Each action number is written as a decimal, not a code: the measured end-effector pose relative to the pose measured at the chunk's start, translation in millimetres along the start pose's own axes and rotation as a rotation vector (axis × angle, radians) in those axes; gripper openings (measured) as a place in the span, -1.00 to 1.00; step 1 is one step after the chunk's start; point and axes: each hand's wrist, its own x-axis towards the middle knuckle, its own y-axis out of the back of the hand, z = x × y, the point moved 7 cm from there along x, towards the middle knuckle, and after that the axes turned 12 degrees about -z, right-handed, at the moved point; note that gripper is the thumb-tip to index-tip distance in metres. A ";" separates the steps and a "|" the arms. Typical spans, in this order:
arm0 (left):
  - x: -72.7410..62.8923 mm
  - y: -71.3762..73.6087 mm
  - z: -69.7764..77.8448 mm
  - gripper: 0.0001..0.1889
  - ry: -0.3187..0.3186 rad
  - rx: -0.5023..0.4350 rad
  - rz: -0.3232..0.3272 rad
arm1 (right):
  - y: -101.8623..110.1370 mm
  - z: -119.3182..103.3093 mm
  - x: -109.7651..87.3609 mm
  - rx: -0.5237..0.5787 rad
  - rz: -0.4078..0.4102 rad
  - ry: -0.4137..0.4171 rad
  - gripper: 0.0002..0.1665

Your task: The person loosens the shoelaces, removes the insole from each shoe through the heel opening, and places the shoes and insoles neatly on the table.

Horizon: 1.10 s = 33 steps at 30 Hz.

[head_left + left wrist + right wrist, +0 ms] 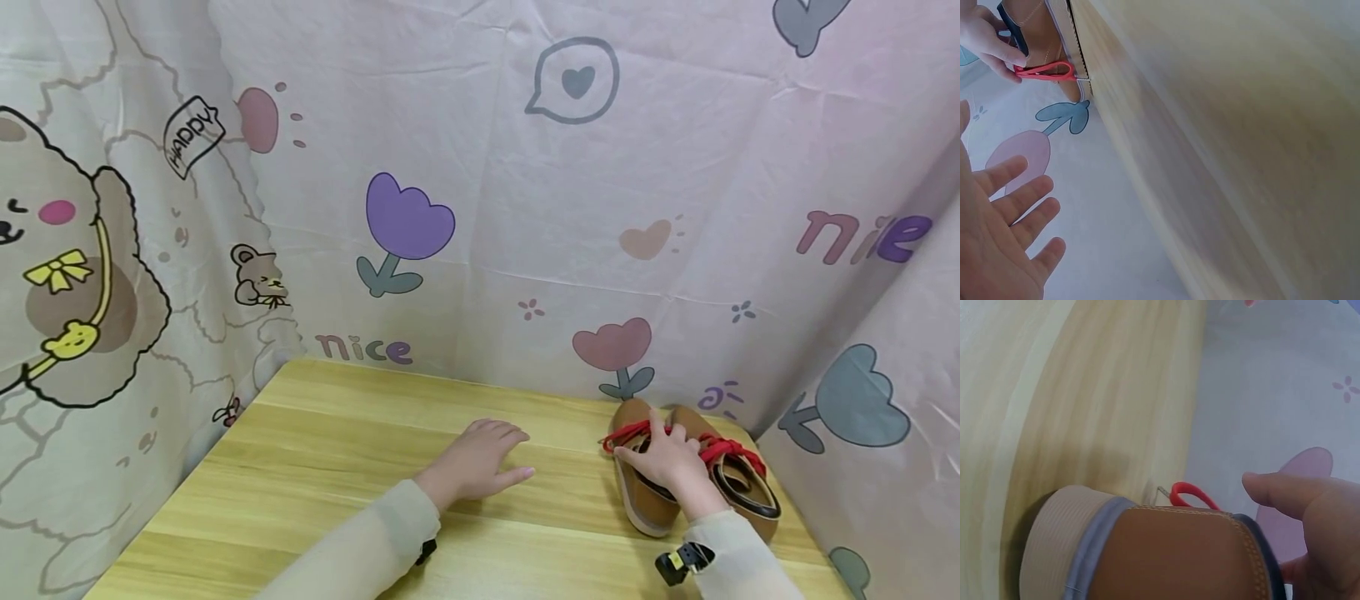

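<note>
A pair of brown shoes with red laces stands at the right end of the wooden table. My right hand (666,460) is over the left shoe (651,507), its fingers by the red lace (626,435). In the right wrist view the thumb (1279,490) is extended, apart from the heel (1166,553); the other fingers are mostly hidden. Beside it stands the right shoe (767,527), its red lace (731,450) tied in a bow. My left hand (476,462) hovers over the middle of the table with spread, relaxed fingers and holds nothing.
The wooden table (360,433) ends at a printed curtain (480,250) behind it. More curtain hangs at the left and the right, close to the shoes. Small black devices sit at both wrists, one at the right cuff (684,563).
</note>
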 end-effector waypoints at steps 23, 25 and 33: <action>18.4 -10.5 12.8 -0.34 -0.036 -0.030 0.017 | -9.4 4.7 8.8 0.043 -0.004 -0.052 0.23; 19.2 -11.1 14.1 -0.34 -0.037 -0.036 0.021 | -11.2 5.0 8.8 0.040 -0.001 -0.041 0.20; 24.4 -15.7 21.0 -0.30 -0.031 -0.051 0.005 | -13.1 6.3 7.9 0.052 0.024 -0.024 0.13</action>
